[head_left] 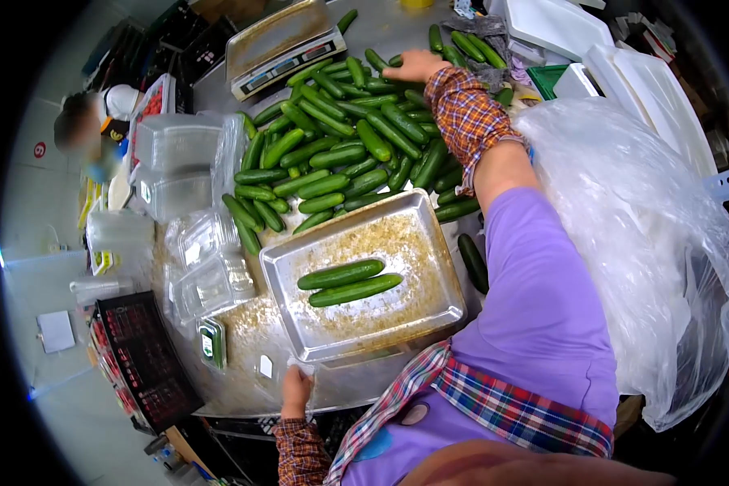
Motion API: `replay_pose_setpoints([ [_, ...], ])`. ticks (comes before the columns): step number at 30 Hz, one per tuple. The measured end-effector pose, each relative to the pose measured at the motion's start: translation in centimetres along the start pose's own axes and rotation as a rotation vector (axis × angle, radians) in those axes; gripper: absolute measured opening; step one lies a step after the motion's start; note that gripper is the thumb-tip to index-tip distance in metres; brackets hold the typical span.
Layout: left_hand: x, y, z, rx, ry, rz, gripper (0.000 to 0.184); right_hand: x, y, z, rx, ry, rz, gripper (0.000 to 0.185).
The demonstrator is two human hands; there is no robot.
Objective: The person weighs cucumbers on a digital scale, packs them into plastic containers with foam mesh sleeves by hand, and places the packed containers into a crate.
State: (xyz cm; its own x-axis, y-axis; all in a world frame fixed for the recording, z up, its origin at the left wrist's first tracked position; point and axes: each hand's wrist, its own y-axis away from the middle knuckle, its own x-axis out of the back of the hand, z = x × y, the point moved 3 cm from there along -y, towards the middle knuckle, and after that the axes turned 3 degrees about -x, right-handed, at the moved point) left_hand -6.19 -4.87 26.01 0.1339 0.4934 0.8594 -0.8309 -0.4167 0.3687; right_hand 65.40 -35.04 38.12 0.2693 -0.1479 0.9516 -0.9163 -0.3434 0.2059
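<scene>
My right hand (417,66) reaches to the far side of the cucumber pile (324,113). Its fingers stretch out over a cucumber (395,61) at the pile's back edge; a firm grip does not show. Close to my body, my left hand (297,390) is closed at the near corner of a metal tray (356,350), with something clear at its fingertips that I cannot make out. Two cucumbers lie side by side in the tray, a darker one (340,274) and a lighter one (355,290).
A scale (287,61) with a metal pan stands behind the pile. Clear plastic boxes (211,283) stack at left, near a packed, labelled box (212,344). Plastic sheeting (632,219) bulges at right beside white foam boxes (555,28). A person (85,130) is at far left.
</scene>
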Motion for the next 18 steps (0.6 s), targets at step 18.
replay_pose_setpoints([
  [18,0.0,-0.2,0.2,0.121,0.008,-0.067,0.018,0.9,0.6,17.3,-0.696,-0.012,0.24,0.041],
])
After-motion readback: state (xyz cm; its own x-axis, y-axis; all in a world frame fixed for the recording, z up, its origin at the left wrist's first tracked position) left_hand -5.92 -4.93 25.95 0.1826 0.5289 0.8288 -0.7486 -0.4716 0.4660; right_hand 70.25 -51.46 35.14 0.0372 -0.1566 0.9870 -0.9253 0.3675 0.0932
